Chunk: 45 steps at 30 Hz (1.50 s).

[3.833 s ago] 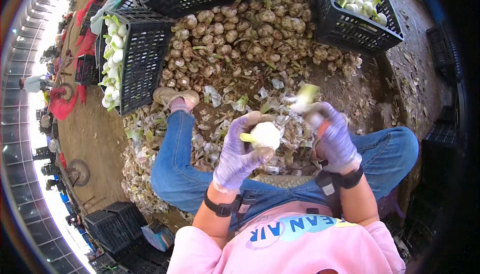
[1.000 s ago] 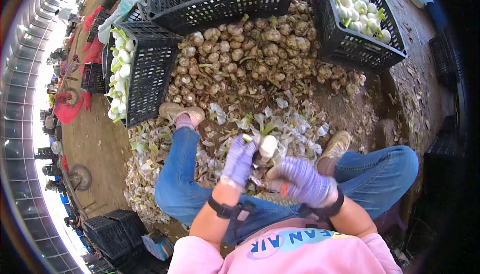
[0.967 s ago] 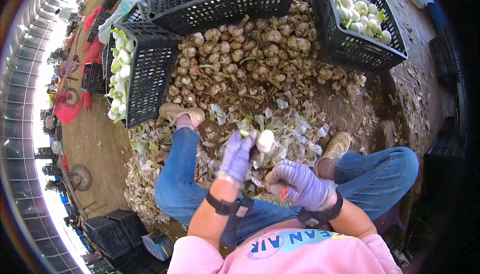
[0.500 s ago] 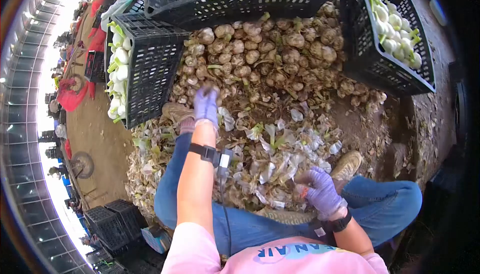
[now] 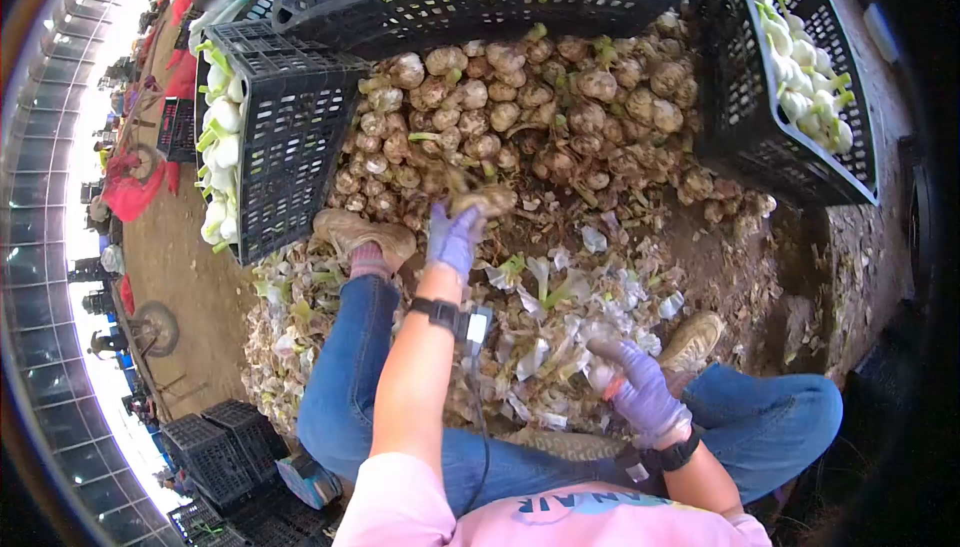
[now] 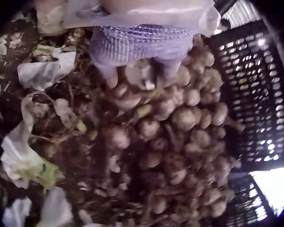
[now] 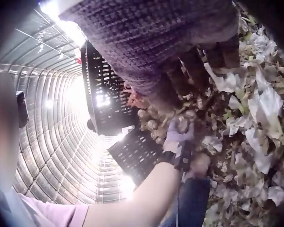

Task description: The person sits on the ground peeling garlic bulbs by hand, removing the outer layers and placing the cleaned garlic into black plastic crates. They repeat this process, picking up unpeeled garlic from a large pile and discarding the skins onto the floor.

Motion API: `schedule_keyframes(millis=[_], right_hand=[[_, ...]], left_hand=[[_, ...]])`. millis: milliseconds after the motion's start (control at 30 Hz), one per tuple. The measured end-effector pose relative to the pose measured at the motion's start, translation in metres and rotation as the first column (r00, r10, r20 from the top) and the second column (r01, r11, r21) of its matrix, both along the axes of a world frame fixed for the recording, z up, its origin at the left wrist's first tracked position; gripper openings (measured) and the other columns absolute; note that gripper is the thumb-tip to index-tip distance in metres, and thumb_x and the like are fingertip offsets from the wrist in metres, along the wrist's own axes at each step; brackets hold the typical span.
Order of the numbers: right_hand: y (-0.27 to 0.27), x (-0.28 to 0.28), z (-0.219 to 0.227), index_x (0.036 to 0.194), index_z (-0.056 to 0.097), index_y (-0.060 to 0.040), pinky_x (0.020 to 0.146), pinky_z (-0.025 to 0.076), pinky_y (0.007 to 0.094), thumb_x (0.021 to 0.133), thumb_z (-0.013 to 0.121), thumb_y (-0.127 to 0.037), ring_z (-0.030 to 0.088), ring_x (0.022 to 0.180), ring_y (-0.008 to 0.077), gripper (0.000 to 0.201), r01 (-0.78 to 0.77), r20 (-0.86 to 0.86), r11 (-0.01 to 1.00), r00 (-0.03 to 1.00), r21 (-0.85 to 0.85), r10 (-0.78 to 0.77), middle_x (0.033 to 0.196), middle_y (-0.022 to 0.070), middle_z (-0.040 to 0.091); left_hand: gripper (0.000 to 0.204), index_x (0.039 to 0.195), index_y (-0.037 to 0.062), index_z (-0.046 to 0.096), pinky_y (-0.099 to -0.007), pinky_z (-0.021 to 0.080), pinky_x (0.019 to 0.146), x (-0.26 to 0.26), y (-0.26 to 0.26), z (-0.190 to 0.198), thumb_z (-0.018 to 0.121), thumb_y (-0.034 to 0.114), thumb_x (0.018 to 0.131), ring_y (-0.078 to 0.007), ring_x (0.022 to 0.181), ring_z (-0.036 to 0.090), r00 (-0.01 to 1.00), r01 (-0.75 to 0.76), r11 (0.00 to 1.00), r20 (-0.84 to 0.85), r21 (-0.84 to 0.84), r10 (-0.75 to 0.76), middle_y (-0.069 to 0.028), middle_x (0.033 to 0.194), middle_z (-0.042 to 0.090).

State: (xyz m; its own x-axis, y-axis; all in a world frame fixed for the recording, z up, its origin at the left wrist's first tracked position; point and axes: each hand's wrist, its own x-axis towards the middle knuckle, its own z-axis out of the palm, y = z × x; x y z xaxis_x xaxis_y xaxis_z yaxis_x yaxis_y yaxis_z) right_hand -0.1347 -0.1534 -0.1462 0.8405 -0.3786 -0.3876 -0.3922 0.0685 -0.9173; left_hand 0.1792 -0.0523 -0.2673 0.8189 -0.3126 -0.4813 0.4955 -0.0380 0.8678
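Note:
My left hand (image 5: pixel 452 239), in a lilac knit glove, grips an unpeeled brown garlic bulb (image 5: pixel 487 199) at the near edge of the garlic heap (image 5: pixel 520 112). In the left wrist view the bulb (image 6: pixel 140 74) sits between the thumb and fingers, somewhat blurred. My right hand (image 5: pixel 648 399), gloved alike with soiled fingertips, is held over the peelings near the right shoe. Its fingers curl round a small orange thing (image 5: pixel 613 387), mostly hidden; I cannot tell its kind. The same orange piece (image 7: pixel 136 98) shows beside the glove in the right wrist view.
Black crates with white, trimmed garlic stand at the left (image 5: pixel 290 157), back (image 5: pixel 480 7) and right (image 5: pixel 740 97) of the heap. Pale peelings (image 5: pixel 540 347) cover the ground between my legs. A shoe (image 5: pixel 365 234) sits near the left crate, another shoe (image 5: pixel 693 340) on the right.
The peeled white garlic has left my left hand, which went out to the heap and now draws back with a brown bulb. My right hand moved slightly right, keeping the orange thing.

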Motion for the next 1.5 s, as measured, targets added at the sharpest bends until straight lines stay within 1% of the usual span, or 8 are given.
schedule_keyframes(millis=[167, 500, 800, 867, 1000, 1300, 1367, 1500], right_hand=[[0.014, -0.002, 0.008, 0.112, 0.056, -0.001, 0.091, 0.041, 0.0309, 0.087, 0.055, -0.015, 0.053, 0.103, 0.0174, 0.029, 0.328, 0.221, 0.94, 0.913, 0.097, -0.342, 0.109, 0.0089, 0.058], [0.027, -0.006, 0.08, 0.112, 0.056, 0.0011, 0.075, 0.047, 0.024, 0.082, 0.065, -0.019, 0.058, 0.086, 0.0107, 0.037, 0.333, 0.082, 0.787, 0.897, 0.519, -0.434, 0.098, 0.0055, 0.062], [0.021, -0.03, 0.105, 0.1, 0.062, -0.0007, 0.067, 0.047, 0.0229, 0.079, 0.068, -0.017, 0.058, 0.078, 0.0077, 0.027, 0.237, 0.006, 0.828, 0.96, 0.509, -0.278, 0.087, 0.0034, 0.064], [0.023, -0.032, 0.101, 0.101, 0.062, -0.001, 0.067, 0.047, 0.0227, 0.079, 0.067, -0.016, 0.057, 0.078, 0.0076, 0.027, 0.212, 0.049, 0.805, 0.957, 0.554, -0.286, 0.087, 0.0026, 0.064], [0.021, -0.041, 0.09, 0.104, 0.06, -0.0034, 0.074, 0.046, 0.0244, 0.082, 0.064, -0.011, 0.056, 0.084, 0.0085, 0.024, 0.047, 0.239, 0.937, 0.961, 0.347, -0.137, 0.093, 0.0007, 0.061], [0.037, -0.041, 0.064, 0.114, 0.05, -0.0049, 0.084, 0.044, 0.0272, 0.088, 0.056, -0.014, 0.053, 0.096, 0.0118, 0.028, -0.037, 0.307, 0.604, 0.885, 0.796, -0.35, 0.104, 0.0029, 0.057], [0.034, -0.042, 0.062, 0.117, 0.048, -0.0048, 0.089, 0.042, 0.0298, 0.088, 0.055, -0.02, 0.054, 0.099, 0.015, 0.033, 0.019, 0.248, 0.898, 0.958, 0.441, -0.142, 0.11, 0.0054, 0.056], [0.034, -0.033, 0.082, 0.113, 0.052, -0.0029, 0.09, 0.042, 0.03, 0.085, 0.06, -0.027, 0.054, 0.102, 0.0173, 0.038, 0.099, 0.203, 0.508, 0.839, 0.856, -0.505, 0.111, 0.0073, 0.056]], left_hand=[[0.081, 0.124, 0.0018, 0.039, -0.0318, 0.044, 0.089, -0.105, 0.002, 0.123, 0.083, 0.024, 0.059, -0.0226, 0.104, 0.051, 0.78, 0.559, 0.813, 0.228, 0.163, -0.583, -0.0113, 0.114, 0.05], [0.068, 0.109, 0.0068, 0.048, -0.0387, 0.046, 0.082, -0.2, 0.04, 0.221, 0.079, 0.006, 0.049, -0.0324, 0.098, 0.053, 0.084, 0.386, 0.744, 0.782, 0.545, -0.617, -0.0141, 0.105, 0.053], [0.069, 0.113, 0.0074, 0.047, -0.0358, 0.046, 0.084, -0.215, 0.057, 0.226, 0.076, 0.005, 0.051, -0.0289, 0.098, 0.054, 0.17, 0.486, 0.733, 0.771, 0.476, -0.614, -0.0119, 0.104, 0.054], [0.063, 0.118, 0.005, 0.045, -0.0351, 0.047, 0.085, -0.223, 0.061, 0.22, 0.073, 0.016, 0.062, -0.0241, 0.101, 0.054, 0.734, 0.627, 0.778, 0.366, -0.04, -0.572, -0.0108, 0.109, 0.054], [0.061, 0.121, 0.0016, 0.044, -0.0413, 0.049, 0.084, -0.223, 0.065, 0.195, 0.054, 0.049, 0.084, -0.0254, 0.096, 0.059, 0.75, 0.293, 0.675, -0.275, -0.677, -0.601, -0.0132, 0.113, 0.055], [0.048, 0.117, 0.0051, 0.05, -0.029, 0.042, 0.088, -0.235, 0.045, 0.195, 0.052, 0.043, 0.088, -0.0156, 0.098, 0.052, 0.918, 0.398, 0.893, 0.103, -0.212, -0.384, -0.0045, 0.107, 0.054], [0.048, 0.116, 0.0043, 0.05, -0.0288, 0.043, 0.086, -0.227, 0.045, 0.19, 0.055, 0.042, 0.086, -0.0154, 0.098, 0.052, 0.908, 0.404, 0.872, 0.003, -0.277, -0.42, -0.0051, 0.106, 0.054], [0.054, 0.114, 0.0043, 0.051, -0.0276, 0.044, 0.085, -0.222, 0.036, 0.203, 0.065, 0.042, 0.079, -0.0147, 0.097, 0.053, 0.885, 0.377, 0.84, -0.117, -0.391, -0.451, -0.0051, 0.104, 0.055]])
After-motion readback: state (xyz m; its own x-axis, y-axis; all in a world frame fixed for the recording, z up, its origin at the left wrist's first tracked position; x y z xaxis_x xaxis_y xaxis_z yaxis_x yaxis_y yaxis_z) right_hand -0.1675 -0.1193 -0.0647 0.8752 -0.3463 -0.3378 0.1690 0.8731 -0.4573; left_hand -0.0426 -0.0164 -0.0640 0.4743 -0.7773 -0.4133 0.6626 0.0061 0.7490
